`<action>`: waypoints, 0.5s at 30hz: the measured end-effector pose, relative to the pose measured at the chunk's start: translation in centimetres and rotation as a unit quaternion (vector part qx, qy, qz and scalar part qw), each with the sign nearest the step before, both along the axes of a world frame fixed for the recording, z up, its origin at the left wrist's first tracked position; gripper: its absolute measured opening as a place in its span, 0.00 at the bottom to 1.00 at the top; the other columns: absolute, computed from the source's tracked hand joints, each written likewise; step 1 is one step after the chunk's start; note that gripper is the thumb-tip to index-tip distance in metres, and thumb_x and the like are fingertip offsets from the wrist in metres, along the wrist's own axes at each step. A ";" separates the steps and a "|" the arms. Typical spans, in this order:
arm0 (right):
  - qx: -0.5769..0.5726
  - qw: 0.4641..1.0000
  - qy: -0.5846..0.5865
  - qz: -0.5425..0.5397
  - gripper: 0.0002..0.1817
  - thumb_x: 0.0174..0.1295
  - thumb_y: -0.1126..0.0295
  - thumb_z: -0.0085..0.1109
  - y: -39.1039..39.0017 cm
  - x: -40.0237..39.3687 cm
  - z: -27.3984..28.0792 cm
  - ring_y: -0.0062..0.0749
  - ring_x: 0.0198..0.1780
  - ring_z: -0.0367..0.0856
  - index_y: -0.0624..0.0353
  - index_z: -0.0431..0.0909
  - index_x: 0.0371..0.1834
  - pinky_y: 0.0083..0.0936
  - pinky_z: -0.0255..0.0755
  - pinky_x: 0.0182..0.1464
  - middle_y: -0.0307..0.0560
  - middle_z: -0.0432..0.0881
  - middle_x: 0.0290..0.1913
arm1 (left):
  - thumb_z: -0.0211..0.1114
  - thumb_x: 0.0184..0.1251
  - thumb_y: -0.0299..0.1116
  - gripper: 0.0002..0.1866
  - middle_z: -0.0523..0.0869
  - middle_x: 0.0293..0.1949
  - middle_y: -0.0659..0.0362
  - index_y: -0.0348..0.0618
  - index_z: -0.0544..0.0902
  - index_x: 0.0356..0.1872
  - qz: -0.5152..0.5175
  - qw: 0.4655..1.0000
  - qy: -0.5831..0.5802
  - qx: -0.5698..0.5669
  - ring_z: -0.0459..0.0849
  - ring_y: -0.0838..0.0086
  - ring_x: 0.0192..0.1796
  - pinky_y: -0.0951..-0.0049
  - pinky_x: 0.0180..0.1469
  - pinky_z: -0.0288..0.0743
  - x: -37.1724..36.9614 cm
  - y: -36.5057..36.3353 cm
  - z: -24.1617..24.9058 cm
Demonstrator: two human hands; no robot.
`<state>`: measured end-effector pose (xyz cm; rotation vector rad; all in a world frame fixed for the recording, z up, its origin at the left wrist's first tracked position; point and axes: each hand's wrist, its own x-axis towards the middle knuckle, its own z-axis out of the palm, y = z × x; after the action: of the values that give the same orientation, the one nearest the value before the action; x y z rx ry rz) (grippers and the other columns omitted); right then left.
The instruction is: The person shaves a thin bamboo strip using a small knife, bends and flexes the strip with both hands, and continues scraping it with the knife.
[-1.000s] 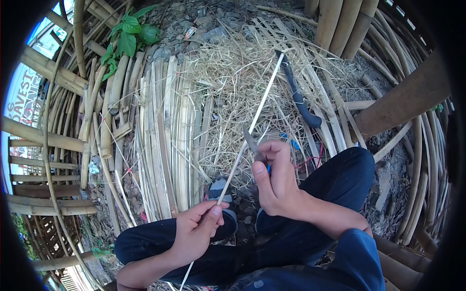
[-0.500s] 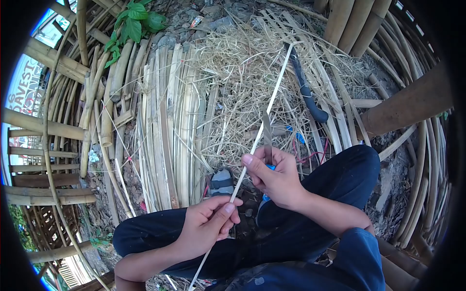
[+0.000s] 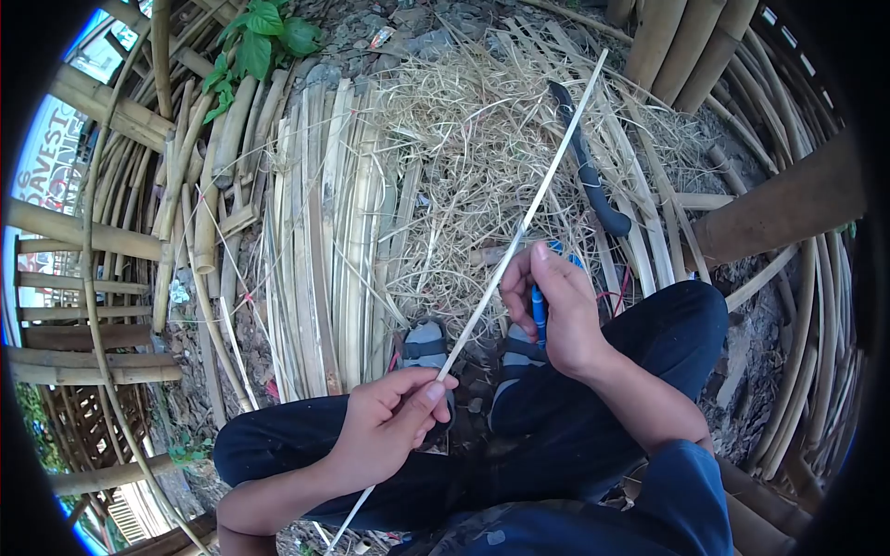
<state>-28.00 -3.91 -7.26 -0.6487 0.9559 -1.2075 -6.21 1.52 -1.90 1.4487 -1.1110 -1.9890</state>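
A long, thin pale bamboo strip [image 3: 547, 185] slants across the view, from my lap up to the far right. My left hand [image 3: 394, 422] pinches it between thumb and fingers near its lower part. My right hand [image 3: 561, 301] is closed around a knife with a blue handle [image 3: 538, 313]. Its fingers are right beside the strip, and most of the blade is hidden or edge-on. Beyond them, a heap of curly bamboo shavings [image 3: 464, 139] covers the ground. A dark curved tool with a black handle [image 3: 589, 176] lies at the right of the heap.
Flat split bamboo slats [image 3: 315, 241] lie lengthwise left of the shavings. A thick bamboo post [image 3: 779, 204] stands at right, and bamboo framework [image 3: 93, 241] lines the left. My sandalled feet [image 3: 426, 347] are in front of me. A green plant [image 3: 260, 42] grows at the far left.
My right hand has turned and shifted slightly right, so the knife's blue handle shows more and its blade less. The strip's far end has swung right. My left hand keeps its grip.
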 end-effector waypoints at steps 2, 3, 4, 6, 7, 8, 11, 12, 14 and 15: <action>-0.057 0.982 -0.009 0.178 0.21 0.74 0.54 0.44 0.5 0.7 -1.2 0.14 0.16 0.65 0.61 0.75 0.33 0.13 0.58 0.17 0.36 0.73 0.20 | 0.53 0.75 0.30 0.12 0.79 0.28 0.63 0.35 0.78 0.51 0.008 1.000 -0.009 0.003 0.68 0.89 0.24 0.87 0.24 0.64 0.1 -0.3 0.3; -0.056 0.982 -0.009 0.179 0.21 0.74 0.54 0.44 0.7 0.9 -0.9 0.14 0.16 0.65 0.61 0.75 0.33 0.13 0.58 0.17 0.36 0.73 0.20 | 0.52 0.75 0.29 0.12 0.78 0.28 0.61 0.34 0.78 0.51 0.007 1.000 -0.016 -0.007 0.67 0.87 0.22 0.86 0.23 0.61 0.1 -0.4 0.4; -0.040 0.956 0.017 0.288 0.20 0.73 0.55 0.46 0.9 1.0 -0.2 0.14 0.17 0.66 0.61 0.76 0.32 0.13 0.59 0.18 0.35 0.74 0.20 | 0.51 0.75 0.27 0.11 0.78 0.28 0.59 0.33 0.78 0.51 0.006 1.000 -0.023 -0.017 0.65 0.86 0.21 0.85 0.22 0.58 0.2 -0.4 0.5; 0.017 0.903 0.040 0.426 0.19 0.72 0.57 0.50 1.2 1.3 0.6 0.13 0.19 0.69 0.62 0.78 0.30 0.14 0.62 0.20 0.35 0.74 0.18 | 0.52 0.75 0.27 0.11 0.77 0.27 0.60 0.34 0.78 0.50 -0.005 0.998 -0.037 -0.040 0.65 0.87 0.21 0.85 0.22 0.57 0.2 -0.2 0.6; 0.031 0.900 0.032 0.433 0.17 0.71 0.60 0.52 1.2 1.3 0.6 0.13 0.20 0.70 0.63 0.79 0.31 0.14 0.63 0.21 0.35 0.75 0.20 | 0.53 0.75 0.28 0.11 0.77 0.26 0.61 0.34 0.79 0.50 -0.017 0.996 -0.053 -0.064 0.64 0.88 0.21 0.85 0.21 0.57 0.3 -0.1 0.6; 0.046 0.897 0.025 0.439 0.16 0.71 0.62 0.53 1.2 1.3 0.6 0.14 0.21 0.72 0.64 0.80 0.32 0.14 0.63 0.22 0.36 0.76 0.21 | 0.53 0.75 0.28 0.11 0.77 0.26 0.61 0.34 0.79 0.50 -0.017 0.996 -0.053 -0.064 0.64 0.88 0.21 0.85 0.21 0.57 0.4 0.1 0.5; 0.014 0.903 0.082 0.421 0.15 0.69 0.63 0.55 1.1 1.0 1.1 0.14 0.22 0.71 0.64 0.81 0.31 0.14 0.63 0.23 0.36 0.77 0.21 | 0.53 0.75 0.29 0.11 0.76 0.25 0.63 0.34 0.80 0.48 -0.044 0.981 -0.097 -0.160 0.64 0.89 0.21 0.86 0.21 0.56 0.5 0.4 0.5; 0.014 0.903 0.082 0.421 0.15 0.69 0.63 0.55 1.2 1.1 1.0 0.14 0.22 0.71 0.64 0.81 0.31 0.14 0.63 0.23 0.36 0.77 0.21 | 0.54 0.74 0.28 0.11 0.76 0.23 0.63 0.33 0.81 0.47 -0.033 0.983 -0.105 -0.145 0.67 0.88 0.23 0.85 0.24 0.60 0.3 0.3 0.8; -0.042 0.928 0.100 0.357 0.16 0.68 0.62 0.56 1.4 1.3 0.8 0.14 0.19 0.67 0.63 0.81 0.28 0.17 0.60 0.22 0.35 0.73 0.16 | 0.54 0.74 0.28 0.11 0.77 0.22 0.64 0.33 0.82 0.46 -0.023 0.984 -0.114 -0.131 0.70 0.87 0.25 0.84 0.26 0.64 0.3 0.2 1.2; -0.042 0.928 0.100 0.358 0.16 0.68 0.62 0.56 1.4 1.2 0.9 0.14 0.19 0.67 0.63 0.81 0.28 0.17 0.60 0.22 0.35 0.73 0.16 | 0.54 0.74 0.28 0.11 0.77 0.22 0.64 0.33 0.82 0.46 -0.017 0.987 -0.112 -0.116 0.70 0.87 0.25 0.84 0.26 0.64 0.3 0.2 1.3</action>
<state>-26.80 -2.54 -6.38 -1.0904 0.7291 -0.5366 -5.94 1.72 -0.61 1.5630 -1.4191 -1.6819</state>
